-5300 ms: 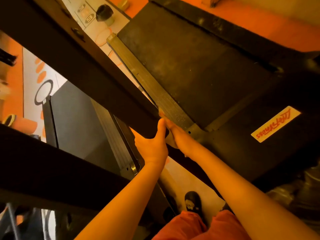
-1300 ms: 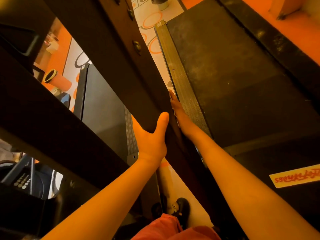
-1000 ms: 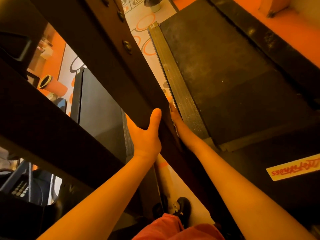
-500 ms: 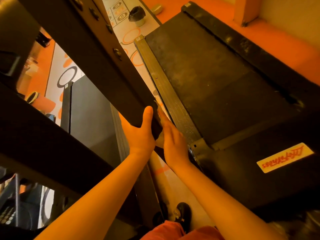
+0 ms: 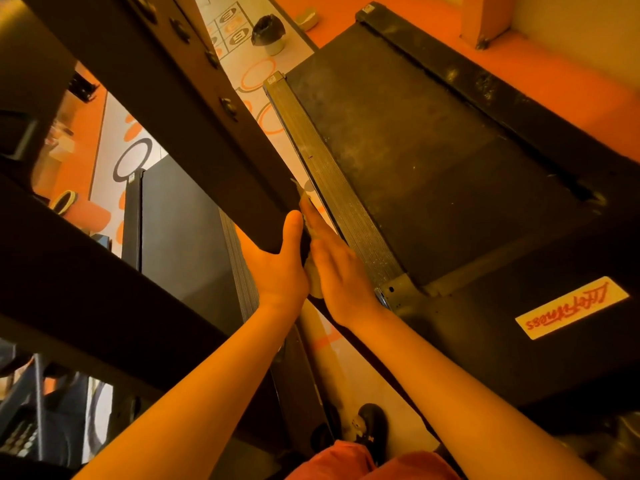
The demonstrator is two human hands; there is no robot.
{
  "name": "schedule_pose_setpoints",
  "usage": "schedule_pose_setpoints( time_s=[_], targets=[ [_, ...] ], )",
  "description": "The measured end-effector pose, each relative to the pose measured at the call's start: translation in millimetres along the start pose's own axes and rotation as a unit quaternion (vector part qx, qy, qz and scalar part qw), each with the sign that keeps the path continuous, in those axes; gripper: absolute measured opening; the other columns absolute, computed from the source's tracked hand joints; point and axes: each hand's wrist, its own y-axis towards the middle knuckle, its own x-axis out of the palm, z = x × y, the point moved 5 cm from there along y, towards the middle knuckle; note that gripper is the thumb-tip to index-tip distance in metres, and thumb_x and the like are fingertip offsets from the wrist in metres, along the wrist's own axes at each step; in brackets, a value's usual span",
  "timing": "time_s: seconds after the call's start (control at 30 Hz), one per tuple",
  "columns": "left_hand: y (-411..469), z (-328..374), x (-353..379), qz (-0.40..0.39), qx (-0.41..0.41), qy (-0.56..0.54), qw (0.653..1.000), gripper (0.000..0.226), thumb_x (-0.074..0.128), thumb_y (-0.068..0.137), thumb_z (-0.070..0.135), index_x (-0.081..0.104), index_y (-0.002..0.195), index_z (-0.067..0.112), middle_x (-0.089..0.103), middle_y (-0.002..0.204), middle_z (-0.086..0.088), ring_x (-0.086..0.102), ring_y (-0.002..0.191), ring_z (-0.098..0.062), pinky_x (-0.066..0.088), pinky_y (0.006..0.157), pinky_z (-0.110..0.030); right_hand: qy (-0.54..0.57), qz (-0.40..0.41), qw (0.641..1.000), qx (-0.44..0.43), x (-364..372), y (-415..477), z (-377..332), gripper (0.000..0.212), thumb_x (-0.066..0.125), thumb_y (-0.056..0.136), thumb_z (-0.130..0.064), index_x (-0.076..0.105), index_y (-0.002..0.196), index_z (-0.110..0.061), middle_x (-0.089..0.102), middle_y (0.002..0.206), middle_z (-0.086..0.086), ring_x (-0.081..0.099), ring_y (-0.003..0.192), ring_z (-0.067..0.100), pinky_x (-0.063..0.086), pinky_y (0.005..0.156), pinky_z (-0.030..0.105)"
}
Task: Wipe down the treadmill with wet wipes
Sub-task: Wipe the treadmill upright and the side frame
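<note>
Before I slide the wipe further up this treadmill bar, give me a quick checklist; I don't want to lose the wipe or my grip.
1. Left hand grips the bar: ok.
2. Right hand lies flat against the bar's side: ok.
3. Wipe under the right palm, pale edge showing between the hands: ok.
4. Wipe damp enough: cannot tell.
5. Bolt heads on the bar's face above the hands might snag the wipe: not ok.
</note>
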Motion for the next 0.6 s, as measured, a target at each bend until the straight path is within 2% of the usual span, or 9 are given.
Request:
schedule_pose_setpoints(
  time_s=[0.07,0.2,0.33,0.43,0.5,0.6],
  targets=[
    [0.3,0.2,-0.4,0.003,0.003,0.004,1.0,0.063,0.063,0.074,0.045,0.037,0.128,0.026,0.056,0.117,0.01,0.058,0.107,-0.005,0.052,0.087,-0.015,0.01,-0.018,1.0,-0.013,-1.7,-1.8,-1.2,0.053,0.023,0.095,-0.039,0.013,0.147,-0.035,0.017,0.16,-0.009,0.013,0.146,0.001,0.017,0.12,0.026],
    [1.1,0.1,-0.3,0.004,0.008,-0.002,1.0,0.06,0.062,0.075,0.042,0.036,0.127,0.027,0.055,0.12,0.008,0.057,0.112,-0.011,0.051,0.09,-0.015,0.009,-0.04,0.999,-0.021,-3.3,-1.3,-1.1,0.056,0.03,0.098,-0.025,0.009,0.149,-0.031,0.014,0.161,-0.007,0.011,0.147,0.001,0.016,0.121,0.028],
    [0.8,-1.4,-1.4,0.011,0.005,0.003,1.0,0.071,0.065,0.072,0.049,0.036,0.131,0.024,0.055,0.118,0.011,0.057,0.109,-0.006,0.05,0.085,-0.01,0.016,-0.059,0.998,-0.024,-1.3,3.0,1.0,0.057,0.027,0.097,-0.04,0.005,0.148,-0.034,0.011,0.162,-0.005,0.009,0.148,0.005,0.018,0.122,0.042],
    [0.5,-3.7,-2.2,0.014,-0.001,0.013,1.0,0.082,0.069,0.076,0.048,0.034,0.141,0.014,0.054,0.13,-0.002,0.056,0.106,-0.002,0.05,0.084,-0.009,0.022,-0.08,0.996,-0.035,-0.5,10.3,0.5,0.061,0.023,0.099,-0.058,0.003,0.149,-0.031,0.008,0.163,-0.004,0.005,0.149,0.008,0.013,0.121,0.048],
    [-0.6,-3.7,-2.4,0.022,-0.007,0.014,1.0,0.083,0.07,0.08,0.044,0.031,0.144,0.01,0.052,0.134,-0.007,0.055,0.103,-0.002,0.049,0.083,-0.007,0.029,-0.094,0.994,-0.041,0.2,17.2,-2.2,0.068,0.017,0.094,-0.067,0.002,0.149,-0.031,0.007,0.163,-0.003,0.003,0.149,0.007,0.01,0.122,0.046],
    [-1.9,-3.6,-1.2,0.028,-0.017,0.0,0.999,0.083,0.066,0.078,0.041,0.029,0.145,0.009,0.051,0.132,-0.006,0.056,0.101,-0.001,0.05,0.083,-0.009,0.045,-0.109,0.993,-0.027,0.2,26.2,-3.4,0.072,0.017,0.089,-0.073,0.002,0.147,-0.034,0.006,0.163,-0.004,0.002,0.149,0.005,0.008,0.123,0.039]
  ],
)
